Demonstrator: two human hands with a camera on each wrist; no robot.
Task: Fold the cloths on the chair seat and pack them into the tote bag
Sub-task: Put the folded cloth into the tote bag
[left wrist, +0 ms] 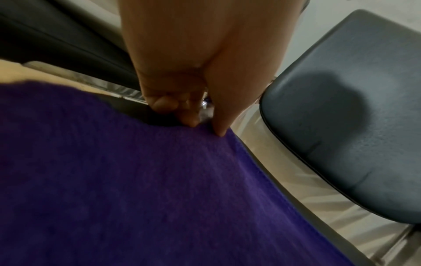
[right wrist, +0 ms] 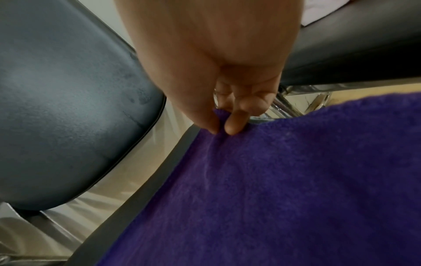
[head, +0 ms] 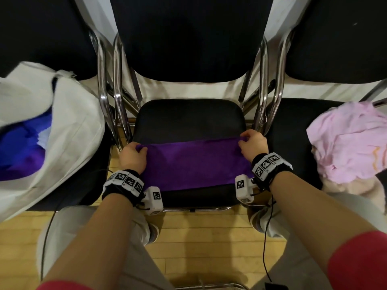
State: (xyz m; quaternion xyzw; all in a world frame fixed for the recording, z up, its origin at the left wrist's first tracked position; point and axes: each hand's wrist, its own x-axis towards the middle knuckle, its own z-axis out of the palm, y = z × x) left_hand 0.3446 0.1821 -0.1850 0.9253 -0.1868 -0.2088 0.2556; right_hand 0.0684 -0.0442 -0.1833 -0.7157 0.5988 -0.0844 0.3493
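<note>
purple cloth [head: 194, 164] flat on middle chair seat [head: 188, 116], long axis left-right. left hand [head: 134, 156] and right hand [head: 252, 146] each pinch a far corner. tote bag [head: 69, 130] left of seat, pink cloths [head: 347, 143] right.

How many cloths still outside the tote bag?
2, maybe more. The purple cloth lies on the middle chair seat, pinched by the left hand and the right hand. The pink cloth is bunched on the right-hand seat; it may hide others.
</note>
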